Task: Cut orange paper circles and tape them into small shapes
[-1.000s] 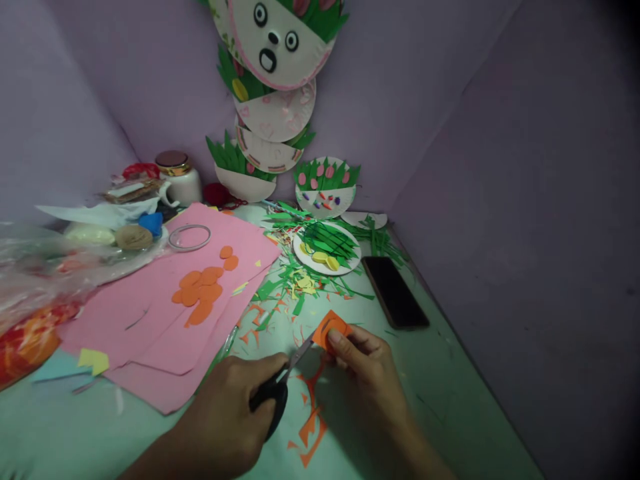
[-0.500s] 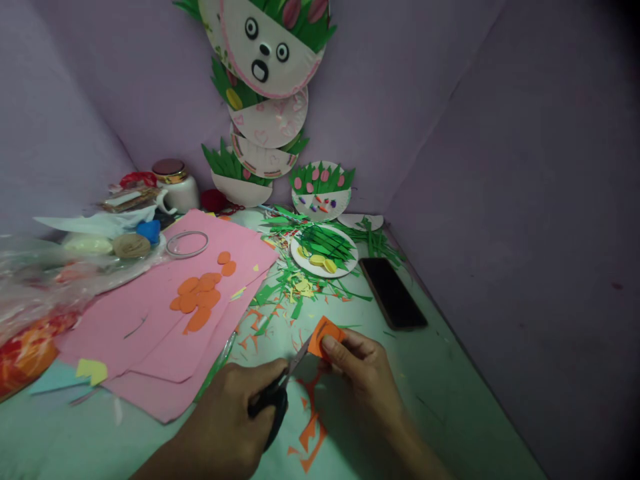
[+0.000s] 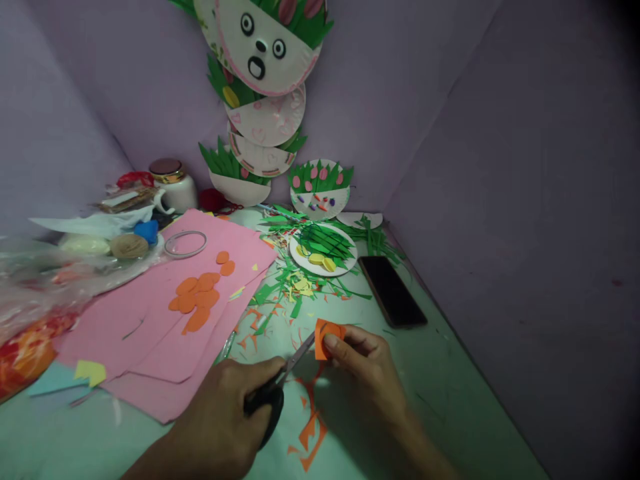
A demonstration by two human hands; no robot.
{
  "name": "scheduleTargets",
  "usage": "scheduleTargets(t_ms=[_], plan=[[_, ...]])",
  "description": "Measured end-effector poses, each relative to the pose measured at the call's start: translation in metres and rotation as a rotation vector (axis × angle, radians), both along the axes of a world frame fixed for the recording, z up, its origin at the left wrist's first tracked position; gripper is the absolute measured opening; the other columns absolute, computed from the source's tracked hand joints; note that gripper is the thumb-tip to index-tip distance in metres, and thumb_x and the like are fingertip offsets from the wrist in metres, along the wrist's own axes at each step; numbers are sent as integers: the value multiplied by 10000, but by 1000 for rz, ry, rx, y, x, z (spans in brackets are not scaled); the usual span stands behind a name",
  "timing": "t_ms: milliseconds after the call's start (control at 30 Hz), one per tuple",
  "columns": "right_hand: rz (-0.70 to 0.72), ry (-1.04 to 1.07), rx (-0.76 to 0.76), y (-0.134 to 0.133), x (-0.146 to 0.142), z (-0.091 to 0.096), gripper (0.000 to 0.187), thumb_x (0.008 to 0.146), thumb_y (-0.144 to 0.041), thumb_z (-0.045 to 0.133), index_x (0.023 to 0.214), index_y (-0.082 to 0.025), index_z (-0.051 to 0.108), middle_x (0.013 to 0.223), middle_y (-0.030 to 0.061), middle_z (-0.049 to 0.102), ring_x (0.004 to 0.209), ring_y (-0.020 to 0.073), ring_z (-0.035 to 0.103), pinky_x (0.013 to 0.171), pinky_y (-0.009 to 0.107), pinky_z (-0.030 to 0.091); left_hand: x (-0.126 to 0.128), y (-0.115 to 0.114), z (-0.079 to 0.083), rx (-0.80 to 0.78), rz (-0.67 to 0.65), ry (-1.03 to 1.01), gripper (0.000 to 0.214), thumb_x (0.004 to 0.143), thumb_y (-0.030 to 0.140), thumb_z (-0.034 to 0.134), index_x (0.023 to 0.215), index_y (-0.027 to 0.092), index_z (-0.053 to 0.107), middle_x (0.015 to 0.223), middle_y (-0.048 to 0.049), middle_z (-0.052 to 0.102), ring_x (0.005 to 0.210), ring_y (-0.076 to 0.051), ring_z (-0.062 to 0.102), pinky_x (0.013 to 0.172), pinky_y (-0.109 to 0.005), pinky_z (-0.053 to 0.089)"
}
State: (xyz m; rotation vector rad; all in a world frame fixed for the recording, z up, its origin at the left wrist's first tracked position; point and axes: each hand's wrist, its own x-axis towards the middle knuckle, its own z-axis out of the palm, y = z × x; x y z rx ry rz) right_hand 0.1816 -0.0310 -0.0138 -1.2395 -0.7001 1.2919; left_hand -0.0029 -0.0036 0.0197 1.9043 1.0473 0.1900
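Observation:
My left hand (image 3: 230,417) is wrapped round the black handles of a pair of scissors (image 3: 280,380), blades pointing up and right into a small orange paper piece (image 3: 327,331). My right hand (image 3: 367,373) pinches that orange piece between thumb and fingers just above the table. Orange offcuts (image 3: 310,427) lie on the table under both hands. A pile of cut orange ovals (image 3: 197,297) rests on pink paper sheets (image 3: 150,333) to the left.
A black phone (image 3: 391,291) lies right of the hands. A paper plate (image 3: 323,250) with green strips and yellow bits sits behind green scraps. Paper-plate crafts lean on the purple wall (image 3: 260,47). Plastic bags, a white jar (image 3: 173,183) and a tape ring (image 3: 185,244) fill the left.
The orange piece has been turned in my right hand and sits lower, closer to my fingers. The scissors stay at its left edge. The view has shifted slightly.

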Motion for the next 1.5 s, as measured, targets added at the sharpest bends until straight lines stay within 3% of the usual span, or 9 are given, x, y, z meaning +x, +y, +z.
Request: scheduleTargets(t_ms=[333, 933, 1067, 1333, 1500], plan=[[56, -61, 32, 2, 7, 8, 199, 646, -330, 733, 586, -145, 692, 537, 5, 599, 506, 106, 494, 514, 225, 389, -3, 2, -2, 1, -14, -20, 161, 695, 113, 435, 732, 171, 581, 544, 50, 456, 509, -95, 394, 495, -182, 319], [56, -33, 17, 2, 4, 9, 214, 612, -342, 749, 568, -143, 682, 523, 7, 603, 485, 107, 491, 493, 234, 386, -1, 3, -3, -127, -24, -28, 134, 777, 159, 428, 679, 155, 519, 551, 57, 323, 519, -83, 305, 472, -187, 268], [9, -38, 39, 2, 4, 9, 198, 625, -332, 746, 589, -150, 678, 528, 2, 596, 501, 110, 489, 506, 236, 380, -1, 4, -5, -136, -9, -38, 131, 771, 162, 439, 709, 149, 553, 555, 57, 328, 525, -84, 315, 476, -185, 276], [56, -43, 34, 2, 4, 11, 195, 623, -333, 742, 593, -146, 696, 527, 10, 604, 510, 114, 500, 519, 249, 389, 0, 3, 3, -132, 8, -88, 152, 754, 212, 467, 735, 155, 606, 539, 47, 389, 513, -92, 345, 478, -172, 324], [86, -40, 62, 2, 4, 15, 193, 629, -319, 739, 564, -146, 683, 515, 9, 595, 497, 112, 494, 515, 253, 395, 0, 2, -4, -112, 30, -72, 146, 746, 220, 465, 732, 156, 596, 541, 51, 375, 513, -91, 336, 474, -178, 310]])
